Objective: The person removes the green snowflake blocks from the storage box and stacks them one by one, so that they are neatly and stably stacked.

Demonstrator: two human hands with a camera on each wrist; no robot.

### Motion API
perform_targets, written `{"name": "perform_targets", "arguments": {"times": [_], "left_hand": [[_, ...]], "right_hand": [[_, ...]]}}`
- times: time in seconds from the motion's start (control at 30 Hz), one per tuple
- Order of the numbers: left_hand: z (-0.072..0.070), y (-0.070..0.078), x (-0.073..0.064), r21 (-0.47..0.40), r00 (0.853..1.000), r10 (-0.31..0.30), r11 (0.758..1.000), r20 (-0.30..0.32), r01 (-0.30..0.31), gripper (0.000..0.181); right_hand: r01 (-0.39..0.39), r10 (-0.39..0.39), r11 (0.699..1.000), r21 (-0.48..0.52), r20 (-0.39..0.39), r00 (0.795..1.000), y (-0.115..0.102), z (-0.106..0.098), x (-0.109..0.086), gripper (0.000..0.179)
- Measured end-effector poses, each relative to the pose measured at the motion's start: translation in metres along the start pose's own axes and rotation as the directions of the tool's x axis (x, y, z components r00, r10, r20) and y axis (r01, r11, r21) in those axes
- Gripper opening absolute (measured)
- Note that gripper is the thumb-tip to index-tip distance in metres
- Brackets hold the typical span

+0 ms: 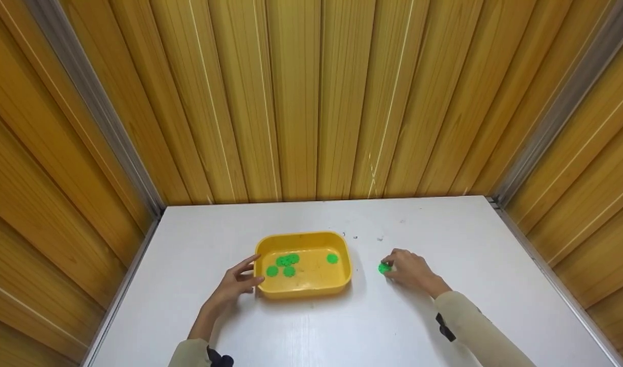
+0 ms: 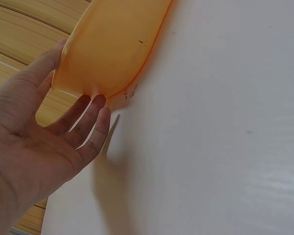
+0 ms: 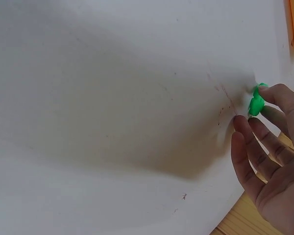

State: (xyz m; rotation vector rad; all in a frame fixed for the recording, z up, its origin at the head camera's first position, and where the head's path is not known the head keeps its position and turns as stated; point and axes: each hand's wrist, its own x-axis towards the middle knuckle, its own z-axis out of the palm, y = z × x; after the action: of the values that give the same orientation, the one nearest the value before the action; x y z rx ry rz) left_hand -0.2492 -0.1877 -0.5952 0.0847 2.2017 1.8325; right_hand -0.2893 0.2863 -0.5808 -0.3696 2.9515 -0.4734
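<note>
A yellow plastic tub point(image 1: 307, 294) sits on the white table with several green scalloped discs point(image 1: 289, 271) inside. My left hand point(image 1: 235, 282) holds the tub's left end, thumb and index fingertip at the rim. In the left wrist view, other fingertips of that hand point(image 2: 49, 129) lie along the outside of the tub wall point(image 2: 108, 54). To the right of the tub, my right hand point(image 1: 410, 270) pinches another green scalloped disc point(image 1: 383, 268) between thumb and finger, low over the table. Seen from the right wrist, the disc point(image 3: 256, 103) stands tilted on edge in the fingertips.
The white table point(image 1: 311, 331) carries a few small dark marks behind and right of the tub. Wood-patterned panels point(image 1: 296, 102) rise at the back and both sides, with grey metal posts point(image 1: 102, 102) in the corners.
</note>
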Motion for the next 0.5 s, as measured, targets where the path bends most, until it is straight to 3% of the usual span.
{"name": "perform_targets", "arguments": {"times": [0.2, 0.5], "left_hand": [[0.0004, 0.0023, -0.0012, -0.006, 1.0, 0.0, 1.0, 0.0, 0.0, 0.069], [-0.0004, 0.003, -0.0018, -0.005, 1.0, 0.018, 1.0, 0.021, -0.018, 0.069]], "right_hand": [[0.0, 0.0, 1.0, 0.011, 0.008, 1.0, 0.0009, 0.0006, -0.0006, 0.032], [0.091, -0.091, 0.996, -0.013, -0.02, 0.996, 0.0012, -0.0062, -0.0056, 0.033]]}}
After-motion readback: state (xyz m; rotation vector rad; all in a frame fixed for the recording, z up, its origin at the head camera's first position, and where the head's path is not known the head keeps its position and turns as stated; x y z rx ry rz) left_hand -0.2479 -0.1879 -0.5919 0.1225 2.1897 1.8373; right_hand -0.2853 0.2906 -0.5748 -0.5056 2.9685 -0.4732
